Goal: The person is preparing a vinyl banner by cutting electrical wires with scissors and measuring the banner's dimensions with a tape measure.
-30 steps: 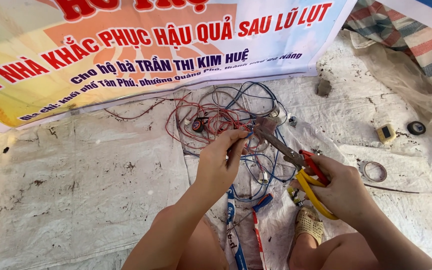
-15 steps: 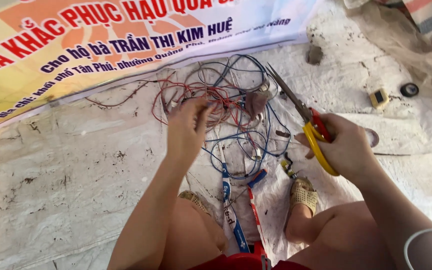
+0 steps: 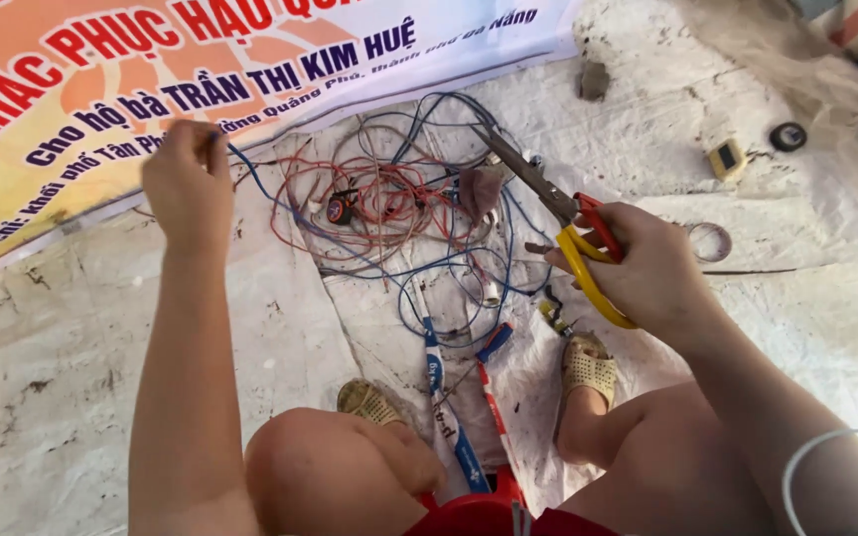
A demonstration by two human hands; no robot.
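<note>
Now the left hand [image 3: 188,184] has swung out wide, fist pinched on a blue wire [image 3: 280,203] drawn taut from the tangle [image 3: 399,203]. Opposite, the right hand [image 3: 652,273] grips yellow-handled pliers [image 3: 568,223], raised above the tangle.

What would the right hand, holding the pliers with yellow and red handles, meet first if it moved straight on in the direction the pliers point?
Probably the tangle of red, blue and grey wires on the white sheet: the pliers in the right hand already point up-left above it. Depth is unclear.
</note>
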